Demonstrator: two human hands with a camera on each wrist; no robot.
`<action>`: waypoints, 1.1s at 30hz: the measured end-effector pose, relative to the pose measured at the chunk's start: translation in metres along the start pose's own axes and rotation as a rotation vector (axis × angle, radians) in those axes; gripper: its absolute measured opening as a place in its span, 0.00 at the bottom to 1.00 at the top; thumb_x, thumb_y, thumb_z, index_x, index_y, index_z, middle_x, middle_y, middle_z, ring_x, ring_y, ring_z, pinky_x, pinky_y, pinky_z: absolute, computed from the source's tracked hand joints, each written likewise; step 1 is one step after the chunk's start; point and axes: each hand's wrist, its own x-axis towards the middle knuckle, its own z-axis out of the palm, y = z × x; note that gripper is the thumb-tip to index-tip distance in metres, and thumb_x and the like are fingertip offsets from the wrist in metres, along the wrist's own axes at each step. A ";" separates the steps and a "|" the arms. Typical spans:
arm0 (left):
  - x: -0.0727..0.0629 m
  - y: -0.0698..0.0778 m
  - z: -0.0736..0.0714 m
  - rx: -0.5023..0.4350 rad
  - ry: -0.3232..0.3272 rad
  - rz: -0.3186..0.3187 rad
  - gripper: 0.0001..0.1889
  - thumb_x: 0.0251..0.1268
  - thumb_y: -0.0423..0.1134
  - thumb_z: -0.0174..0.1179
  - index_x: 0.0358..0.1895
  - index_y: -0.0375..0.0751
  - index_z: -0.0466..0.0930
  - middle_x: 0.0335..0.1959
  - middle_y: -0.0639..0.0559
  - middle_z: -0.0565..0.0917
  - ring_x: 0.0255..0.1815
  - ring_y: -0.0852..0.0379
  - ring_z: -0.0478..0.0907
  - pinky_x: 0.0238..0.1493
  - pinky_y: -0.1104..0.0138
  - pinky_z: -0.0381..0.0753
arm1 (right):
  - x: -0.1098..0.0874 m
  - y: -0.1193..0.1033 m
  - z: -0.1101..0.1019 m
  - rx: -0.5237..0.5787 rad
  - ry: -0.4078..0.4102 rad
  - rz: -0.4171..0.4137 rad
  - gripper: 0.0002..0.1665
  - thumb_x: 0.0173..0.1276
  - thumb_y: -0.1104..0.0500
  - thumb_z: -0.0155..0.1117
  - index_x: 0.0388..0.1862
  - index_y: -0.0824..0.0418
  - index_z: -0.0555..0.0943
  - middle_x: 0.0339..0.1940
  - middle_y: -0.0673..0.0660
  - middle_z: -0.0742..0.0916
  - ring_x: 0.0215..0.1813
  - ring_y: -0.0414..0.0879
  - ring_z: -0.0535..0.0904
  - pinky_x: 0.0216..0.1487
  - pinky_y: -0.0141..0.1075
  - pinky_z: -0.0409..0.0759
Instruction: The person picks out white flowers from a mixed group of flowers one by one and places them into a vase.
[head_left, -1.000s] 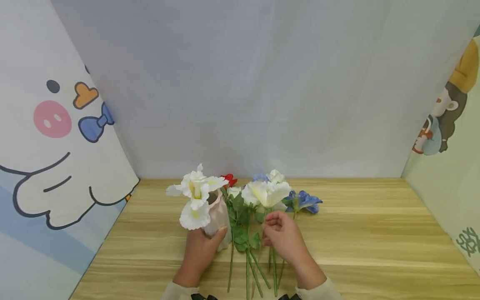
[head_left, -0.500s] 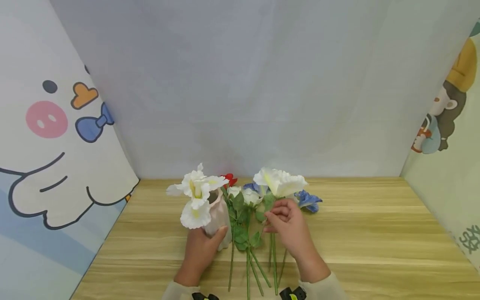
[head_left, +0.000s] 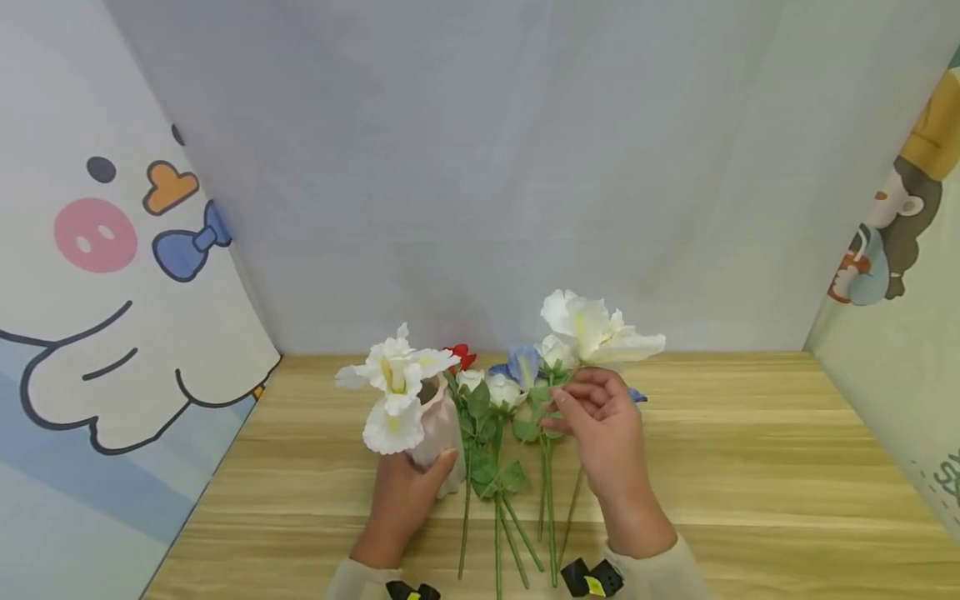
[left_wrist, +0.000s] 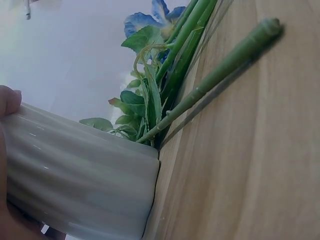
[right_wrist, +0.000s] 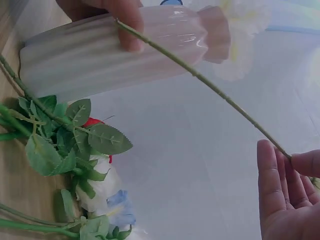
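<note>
My left hand (head_left: 403, 504) grips a pale pink-white fluted vase (head_left: 441, 442), which stands upright on the table; thumb and fingers wrap its lower side. A white iris (head_left: 393, 383) leans out of the vase's mouth to the left. To the right, my right hand (head_left: 615, 450) pinches another white iris (head_left: 600, 329) by its stem, above the lying flowers. In the right wrist view this thin green stem (right_wrist: 215, 90) slants bare from the thumb and fingers, its cut end overlapping the vase from this angle. The held bloom is hidden in that view.
Between the hands lie white roses (head_left: 504, 390), a red flower (head_left: 462, 357) and blue irises (head_left: 522, 365). Their green stems (head_left: 498, 542) point toward the table's front edge. A pale backdrop (head_left: 480, 183) rises behind the wooden table (head_left: 750, 467).
My right hand has lifted the white iris up and to the right, away from the other flowers, uncovering a white rose and a blue iris. The left hand and vase have barely moved.
</note>
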 end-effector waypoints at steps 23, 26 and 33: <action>0.002 0.001 0.002 -0.023 0.001 0.012 0.33 0.60 0.41 0.75 0.67 0.40 0.72 0.58 0.47 0.80 0.57 0.51 0.78 0.58 0.49 0.76 | 0.007 -0.028 0.017 0.196 0.004 -0.388 0.13 0.72 0.77 0.61 0.51 0.74 0.71 0.42 0.62 0.85 0.44 0.52 0.87 0.42 0.46 0.87; 0.002 0.001 0.002 -0.040 0.007 0.001 0.33 0.59 0.38 0.75 0.67 0.40 0.71 0.56 0.47 0.80 0.56 0.51 0.78 0.58 0.49 0.76 | 0.008 -0.030 0.021 0.218 0.019 -0.401 0.13 0.72 0.76 0.62 0.52 0.72 0.72 0.42 0.61 0.86 0.44 0.53 0.87 0.43 0.47 0.87; 0.001 0.003 0.001 -0.038 0.008 -0.017 0.31 0.58 0.37 0.76 0.64 0.40 0.72 0.53 0.48 0.81 0.52 0.52 0.79 0.56 0.50 0.77 | 0.008 -0.031 0.031 0.229 0.047 -0.392 0.14 0.72 0.74 0.63 0.52 0.69 0.72 0.43 0.62 0.84 0.44 0.54 0.86 0.44 0.48 0.87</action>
